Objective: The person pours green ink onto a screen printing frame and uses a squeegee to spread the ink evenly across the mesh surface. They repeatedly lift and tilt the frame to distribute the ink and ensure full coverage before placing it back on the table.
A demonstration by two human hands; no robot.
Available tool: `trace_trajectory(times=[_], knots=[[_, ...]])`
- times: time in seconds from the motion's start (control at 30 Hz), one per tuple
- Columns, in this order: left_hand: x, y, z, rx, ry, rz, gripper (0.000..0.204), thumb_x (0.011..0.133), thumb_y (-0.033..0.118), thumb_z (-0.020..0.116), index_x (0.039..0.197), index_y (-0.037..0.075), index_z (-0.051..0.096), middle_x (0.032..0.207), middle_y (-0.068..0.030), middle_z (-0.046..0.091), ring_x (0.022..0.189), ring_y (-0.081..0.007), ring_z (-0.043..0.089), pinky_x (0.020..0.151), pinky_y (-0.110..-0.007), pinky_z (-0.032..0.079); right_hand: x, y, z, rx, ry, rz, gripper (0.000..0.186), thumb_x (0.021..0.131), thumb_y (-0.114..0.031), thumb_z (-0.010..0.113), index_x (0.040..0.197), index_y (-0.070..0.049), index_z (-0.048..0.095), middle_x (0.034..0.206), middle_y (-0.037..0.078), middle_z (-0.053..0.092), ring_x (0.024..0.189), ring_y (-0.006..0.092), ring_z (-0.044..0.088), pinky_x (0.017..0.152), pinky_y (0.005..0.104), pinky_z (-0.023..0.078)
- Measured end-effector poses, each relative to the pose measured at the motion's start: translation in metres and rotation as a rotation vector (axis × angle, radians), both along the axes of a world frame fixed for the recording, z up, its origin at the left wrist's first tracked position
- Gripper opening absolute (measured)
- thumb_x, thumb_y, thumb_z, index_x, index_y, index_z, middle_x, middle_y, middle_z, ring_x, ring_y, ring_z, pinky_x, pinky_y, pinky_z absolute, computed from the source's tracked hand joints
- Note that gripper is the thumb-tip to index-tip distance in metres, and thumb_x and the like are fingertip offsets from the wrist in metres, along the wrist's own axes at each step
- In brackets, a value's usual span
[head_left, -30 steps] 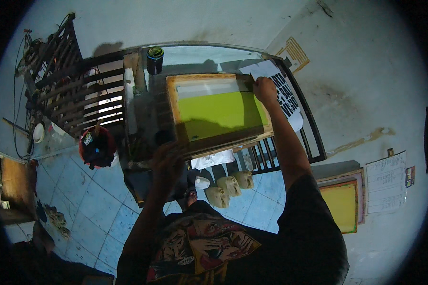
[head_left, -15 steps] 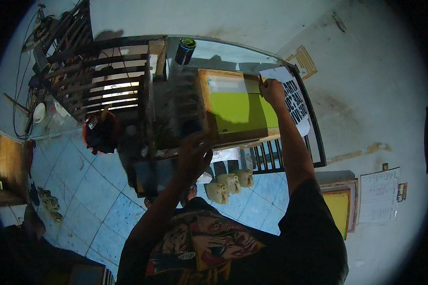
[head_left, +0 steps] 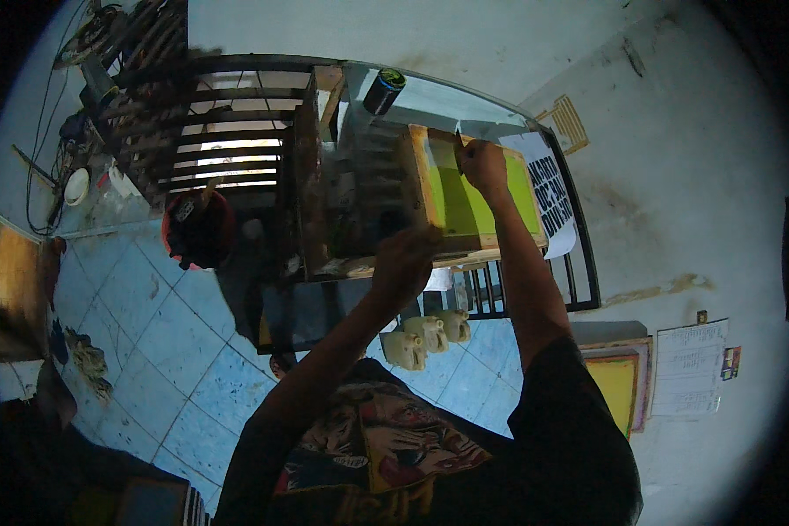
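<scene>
A wooden-framed screen [head_left: 486, 206] with a yellow-green face lies on the dark bench. My right hand [head_left: 482, 162] is closed near its top edge, on a thin piece I cannot make out. My left hand [head_left: 408, 254] reaches to the frame's lower-left corner; its fingers are in shadow, so their grip is unclear. A white sheet with bold black print [head_left: 557, 232] lies just right of the frame. A black cylindrical container [head_left: 384, 93] sits beyond it at the back.
Dark slatted railing [head_left: 219, 118] runs to the left, with a red bucket [head_left: 221, 232] of dark stuff below. Several pale jerrycans [head_left: 425, 333] stand on the blue-tiled floor [head_left: 175, 351]. Framed screens [head_left: 609, 390] lean against the right wall; cables [head_left: 39, 149] hang at far left.
The bench and screen appear further right in the view. My left hand has risen to the frame's lower-left corner. My right hand has shifted from the top-right corner toward the top edge's middle.
</scene>
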State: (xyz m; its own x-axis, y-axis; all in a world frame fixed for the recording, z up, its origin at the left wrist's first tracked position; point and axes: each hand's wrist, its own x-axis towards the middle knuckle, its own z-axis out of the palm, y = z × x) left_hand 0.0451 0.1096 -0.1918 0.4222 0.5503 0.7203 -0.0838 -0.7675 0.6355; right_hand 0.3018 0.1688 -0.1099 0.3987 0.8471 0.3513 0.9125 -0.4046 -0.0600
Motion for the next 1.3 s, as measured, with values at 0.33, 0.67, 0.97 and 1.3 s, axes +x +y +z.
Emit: trace_trajectory(times=[0.33,0.67,0.97,1.3], knots=[[0.001,0.001,-0.006,0.025,0.107,0.036,0.028,0.067,0.003,0.068,0.095,0.008,0.066,0.093,-0.0134,0.065,0.094,-0.0323,0.062,0.081,-0.045,0.049,-0.057,0.019,0.008,0.003,0.080,0.047,0.048,0.091,-0.043,0.057,0.071,-0.001,0.069,0.074,0.026,0.064,0.072,0.0446,0.064,0.069,0.0506,0.052],[-0.001,-0.002,-0.001,-0.016,0.105,0.056,0.029,0.070,0.003,0.068,0.098,0.009,0.068,0.097,-0.0141,0.064,0.092,-0.0332,0.061,0.080,-0.045,0.049,-0.056,0.021,0.016,-0.023,0.093,0.018,0.051,0.089,-0.045,0.059,0.066,-0.002,0.071,0.061,0.022,0.062,0.060,0.0353,0.065,0.061,0.0408,0.051],[-0.005,0.025,-0.003,-0.264,-0.081,-0.037,0.023,0.077,0.006,0.064,0.100,0.006,0.066,0.098,-0.0139,0.066,0.094,-0.0312,0.063,0.082,-0.039,0.049,-0.013,-0.013,-0.006,0.235,0.576,0.134,0.031,0.085,-0.032,0.069,0.079,-0.002,0.075,0.071,0.006,0.071,0.063,0.0115,0.064,0.061,0.0306,0.049],[0.034,0.265,-0.032,-0.223,0.397,0.364,0.071,0.076,0.027,0.076,0.134,-0.001,0.044,0.123,-0.0254,0.059,0.115,-0.0405,0.057,0.096,-0.045,0.047,-0.004,-0.017,-0.013,0.559,1.065,0.261,0.012,0.085,-0.010,0.070,0.082,0.002,0.068,0.073,0.005,0.069,0.069,0.0102,0.062,0.063,0.0270,0.048]])
